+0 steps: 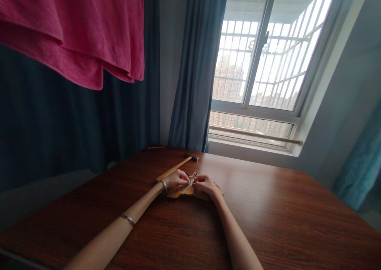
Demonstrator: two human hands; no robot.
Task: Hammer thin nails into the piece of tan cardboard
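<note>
Fingers (183,177) of the left hand (172,180) and of the right hand (206,184) are drawn in, thumb against fingertip, and appear to pinch thin dark pieces (191,179) that stand at angles in the narrow gap between the two hands. These look like metal rods or nails, but they are too small to tell for sure, as is which one each hand grips. Just beneath the fingers lies a yellowish piece (187,190), partly covered by both hands; whether the thin pieces touch it is unclear. A ridged edge (219,189) shows just beyond the right hand's outer side.

The step in hand seems to be a fine two-handed adjustment, setting or steadying the thin pieces against one another. The next move probably calls for a light, level pinch from both sides, with neither hand letting go until the pieces bear on something, since a small jolt could make them slip.

Behind the left fingers, near them, a hammer (175,168) lies unheld, its handle toward the left hand and its head pointing away. All this rests on the brown tabletop (276,210), which spreads out widely on both sides of the fingers. Well beyond them stands a window (256,71).
</note>
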